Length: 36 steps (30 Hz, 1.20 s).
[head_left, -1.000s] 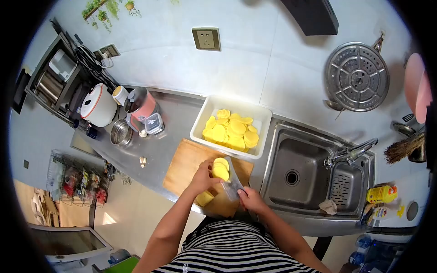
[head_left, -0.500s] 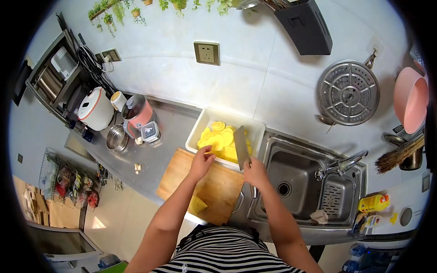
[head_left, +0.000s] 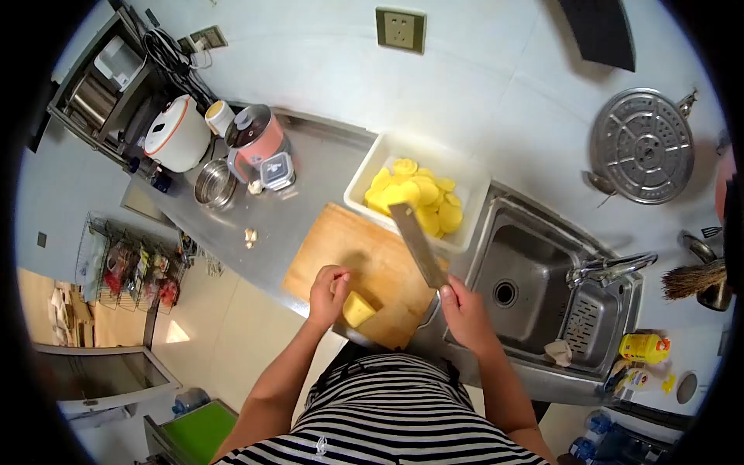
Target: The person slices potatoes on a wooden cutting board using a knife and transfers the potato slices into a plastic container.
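My right hand (head_left: 467,316) is closed around the handle of a cleaver (head_left: 418,244), its blade raised over the right side of the wooden cutting board (head_left: 387,260) and pointing toward the tub. A cut chunk of peeled potato (head_left: 358,309) lies near the board's front edge. Just left of that chunk is my left hand (head_left: 329,294), its fingers loosely curled and a little apart, with nothing visible in them. Behind the board, a white plastic tub (head_left: 363,172) holds many yellow potato slices (head_left: 418,194).
To the right is a steel sink (head_left: 519,256) with a faucet (head_left: 612,271). On the counter's left stand a pink kettle (head_left: 260,139), a lidded clear box (head_left: 277,170), a steel bowl (head_left: 215,184) and a white rice cooker (head_left: 178,136). Garlic pieces (head_left: 250,237) lie nearby.
My left hand has drawn back from over the tub to beside the potato chunk. The cleaver has moved back from the tub toward the board, still in my right hand. The view has shifted.
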Each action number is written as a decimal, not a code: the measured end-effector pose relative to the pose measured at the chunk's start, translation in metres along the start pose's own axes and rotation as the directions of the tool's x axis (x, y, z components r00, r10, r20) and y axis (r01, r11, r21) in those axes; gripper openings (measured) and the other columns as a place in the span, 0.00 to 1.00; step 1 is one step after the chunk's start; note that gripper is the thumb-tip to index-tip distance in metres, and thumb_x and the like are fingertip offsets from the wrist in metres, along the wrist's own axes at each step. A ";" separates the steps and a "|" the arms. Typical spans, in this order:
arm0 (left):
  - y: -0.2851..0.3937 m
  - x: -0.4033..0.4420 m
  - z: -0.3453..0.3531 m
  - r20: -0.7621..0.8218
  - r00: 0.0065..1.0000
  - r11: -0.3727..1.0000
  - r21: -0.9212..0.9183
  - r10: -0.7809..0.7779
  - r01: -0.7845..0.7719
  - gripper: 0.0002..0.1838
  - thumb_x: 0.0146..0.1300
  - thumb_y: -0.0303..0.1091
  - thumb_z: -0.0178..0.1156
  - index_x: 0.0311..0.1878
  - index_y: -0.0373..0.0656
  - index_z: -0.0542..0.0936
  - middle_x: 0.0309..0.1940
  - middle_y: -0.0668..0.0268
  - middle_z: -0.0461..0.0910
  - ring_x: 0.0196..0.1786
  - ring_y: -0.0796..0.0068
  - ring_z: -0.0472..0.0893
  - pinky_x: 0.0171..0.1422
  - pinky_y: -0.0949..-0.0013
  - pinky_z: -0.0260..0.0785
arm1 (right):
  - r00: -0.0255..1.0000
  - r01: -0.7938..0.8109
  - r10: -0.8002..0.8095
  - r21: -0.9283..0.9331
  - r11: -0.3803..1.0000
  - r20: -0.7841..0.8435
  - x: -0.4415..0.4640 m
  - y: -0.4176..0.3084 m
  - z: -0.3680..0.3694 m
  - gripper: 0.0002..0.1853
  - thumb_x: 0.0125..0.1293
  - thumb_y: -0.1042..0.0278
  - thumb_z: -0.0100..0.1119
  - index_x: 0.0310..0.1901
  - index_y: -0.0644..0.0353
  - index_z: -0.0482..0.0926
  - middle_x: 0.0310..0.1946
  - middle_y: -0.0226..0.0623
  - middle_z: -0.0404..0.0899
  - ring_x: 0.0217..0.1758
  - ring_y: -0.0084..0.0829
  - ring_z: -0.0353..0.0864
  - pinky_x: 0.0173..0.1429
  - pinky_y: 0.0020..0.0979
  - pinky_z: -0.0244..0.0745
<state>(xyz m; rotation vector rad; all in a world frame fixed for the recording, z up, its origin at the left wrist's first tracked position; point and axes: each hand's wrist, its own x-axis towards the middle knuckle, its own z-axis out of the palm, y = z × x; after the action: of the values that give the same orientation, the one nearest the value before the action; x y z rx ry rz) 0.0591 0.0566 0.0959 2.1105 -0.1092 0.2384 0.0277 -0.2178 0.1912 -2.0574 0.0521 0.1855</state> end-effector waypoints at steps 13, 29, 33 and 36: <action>-0.025 -0.068 0.022 0.149 0.917 0.897 0.201 0.370 -0.394 0.13 0.49 0.25 0.65 0.39 0.43 0.75 0.41 0.59 0.74 0.45 0.55 0.73 0.50 0.58 0.66 | 0.960 0.149 -0.035 -0.403 0.903 0.277 -0.051 0.009 0.072 0.13 0.67 0.58 0.47 0.45 0.55 0.75 0.29 0.44 0.80 0.30 0.49 0.80 0.34 0.47 0.74; -0.047 -0.063 0.040 0.088 0.868 0.848 0.188 0.488 -0.496 0.12 0.52 0.30 0.60 0.40 0.43 0.71 0.40 0.57 0.72 0.39 0.52 0.73 0.42 0.53 0.65 | 0.939 0.054 0.111 -0.460 0.886 0.324 -0.054 -0.006 0.083 0.11 0.67 0.61 0.48 0.44 0.58 0.71 0.23 0.47 0.79 0.25 0.50 0.80 0.30 0.48 0.76; -0.059 -0.067 0.045 0.039 0.862 0.841 0.201 0.505 -0.502 0.13 0.52 0.31 0.60 0.41 0.44 0.72 0.41 0.59 0.71 0.40 0.54 0.73 0.43 0.54 0.66 | 0.936 0.036 0.142 -0.491 0.871 0.322 -0.049 -0.008 0.086 0.10 0.67 0.61 0.48 0.43 0.58 0.71 0.21 0.47 0.78 0.24 0.49 0.80 0.29 0.49 0.76; -0.068 -0.073 0.048 0.043 0.866 0.842 0.214 0.498 -0.495 0.15 0.52 0.31 0.60 0.43 0.45 0.72 0.43 0.60 0.71 0.44 0.56 0.72 0.47 0.55 0.65 | 0.934 0.038 0.148 -0.502 0.864 0.325 -0.045 -0.007 0.090 0.10 0.67 0.61 0.48 0.40 0.59 0.70 0.19 0.46 0.78 0.23 0.49 0.80 0.27 0.48 0.76</action>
<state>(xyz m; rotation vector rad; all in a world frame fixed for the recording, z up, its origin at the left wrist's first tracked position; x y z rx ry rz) 0.0054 0.0500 -0.0010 2.2665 -0.6567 0.5988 -0.0258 -0.1375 0.1625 -2.5100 -0.1792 0.6667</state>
